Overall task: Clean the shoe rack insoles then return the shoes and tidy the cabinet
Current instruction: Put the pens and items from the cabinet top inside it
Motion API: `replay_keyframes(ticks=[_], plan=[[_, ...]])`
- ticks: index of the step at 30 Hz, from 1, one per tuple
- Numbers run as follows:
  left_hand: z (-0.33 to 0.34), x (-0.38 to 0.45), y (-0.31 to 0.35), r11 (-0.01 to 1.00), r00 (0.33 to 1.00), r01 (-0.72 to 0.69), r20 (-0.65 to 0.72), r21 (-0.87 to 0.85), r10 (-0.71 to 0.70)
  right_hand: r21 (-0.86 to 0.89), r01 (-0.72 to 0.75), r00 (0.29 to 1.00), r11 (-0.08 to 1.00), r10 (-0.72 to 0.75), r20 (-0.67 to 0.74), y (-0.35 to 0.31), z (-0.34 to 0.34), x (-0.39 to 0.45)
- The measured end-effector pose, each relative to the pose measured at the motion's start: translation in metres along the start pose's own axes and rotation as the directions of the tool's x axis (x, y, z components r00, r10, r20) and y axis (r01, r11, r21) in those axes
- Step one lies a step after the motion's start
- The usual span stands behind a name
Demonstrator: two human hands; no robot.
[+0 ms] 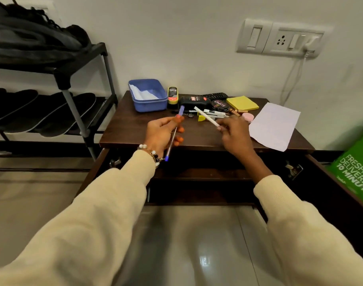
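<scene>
Shoe rack [81, 120] sits on the left with dark insoles [42, 114] lying on its shelf, cabinet [135, 131] in the middle with both doors open. Its top is cluttered: blue tub [147, 100] far left, loose paper [275, 124] right. Left hand [162, 133] grips a blue pen [172, 141], right hand [232, 133] pinches a white pen [207, 118]. I'd gather all the pens together and drop them in the tub.

head view looks down, close, onto the cabinet [197, 139].
</scene>
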State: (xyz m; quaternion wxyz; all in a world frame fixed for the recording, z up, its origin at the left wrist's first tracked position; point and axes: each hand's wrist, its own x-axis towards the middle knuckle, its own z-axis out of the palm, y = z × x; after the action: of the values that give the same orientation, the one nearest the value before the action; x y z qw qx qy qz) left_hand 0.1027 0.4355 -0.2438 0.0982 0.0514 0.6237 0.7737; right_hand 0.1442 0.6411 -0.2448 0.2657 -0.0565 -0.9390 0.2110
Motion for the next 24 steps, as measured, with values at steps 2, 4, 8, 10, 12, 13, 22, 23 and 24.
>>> replay_keyframes(ticks=[2, 4, 8, 10, 12, 13, 22, 23, 24], plan=[[-0.015, -0.023, -0.016, 0.999, 0.996, -0.006, 0.092, -0.035, 0.009, 0.327, -0.109, 0.994, 0.939, 0.109, 0.017, -0.011, 0.002, -0.029], [-0.032, -0.046, -0.040, 0.997, 0.982, 0.056, 0.183, -0.057, -0.045, 0.455, -0.161, 0.987, 0.876, 0.131, 0.096, -0.018, 0.006, -0.059], [-0.075, -0.082, -0.095, 0.963, 0.915, 0.230, 0.305, 0.143, -0.264, 0.500, -0.141, 0.977, 0.854, 0.037, 0.211, -0.018, 0.024, -0.113], [-0.095, -0.090, -0.118, 0.890, 0.875, 0.336, 0.248, 0.308, -0.416, 0.447, -0.204, 0.933, 0.871, 0.034, 0.360, -0.016, 0.043, -0.134], [-0.106, -0.092, -0.141, 0.759, 0.830, 0.446, 0.098, 0.475, -0.549, 0.355, -0.361, 0.821, 0.862, 0.113, 0.560, -0.012, 0.066, -0.152], [-0.107, -0.092, -0.151, 0.691, 0.808, 0.486, 0.027, 0.535, -0.589, 0.297, -0.431, 0.758, 0.852, 0.163, 0.632, -0.009, 0.079, -0.160], [-0.094, -0.037, -0.240, 0.693, 0.753, 0.652, -0.375, 0.307, -0.541, 0.153, -0.764, 0.518, 0.626, 0.455, 0.724, 0.027, 0.199, -0.166], [-0.095, -0.027, -0.248, 0.685, 0.766, 0.631, -0.430, 0.364, -0.478, 0.165, -0.777, 0.516, 0.608, 0.463, 0.721, 0.032, 0.211, -0.160], [-0.095, -0.018, -0.254, 0.671, 0.767, 0.623, -0.481, 0.401, -0.425, 0.188, -0.785, 0.520, 0.590, 0.464, 0.717, 0.036, 0.223, -0.154]])
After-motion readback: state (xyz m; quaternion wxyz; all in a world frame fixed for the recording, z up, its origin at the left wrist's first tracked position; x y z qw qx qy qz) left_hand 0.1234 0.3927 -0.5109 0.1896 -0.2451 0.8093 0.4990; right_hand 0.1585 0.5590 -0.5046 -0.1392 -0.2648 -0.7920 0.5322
